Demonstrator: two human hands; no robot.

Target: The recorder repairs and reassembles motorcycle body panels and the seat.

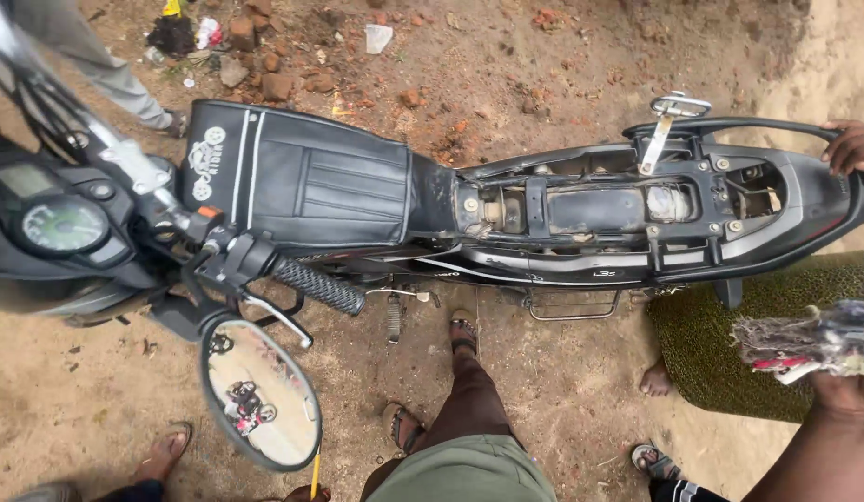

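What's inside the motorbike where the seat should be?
Under the open frame you can see a dusty black box, bolts and a pale round part. Deeper parts are hidden by the frame bars and the tank cover.

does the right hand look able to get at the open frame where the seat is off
Probably yes: the right hand, holding a frayed rag, hangs near the bare frame with the seat off; a person in green patterned cloth stands partly between.

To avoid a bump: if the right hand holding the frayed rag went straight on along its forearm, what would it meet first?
Probably the motorcycle's black tail cowl, near another person's hand. The green garment lies under the right hand and its frayed rag; depth is unclear.
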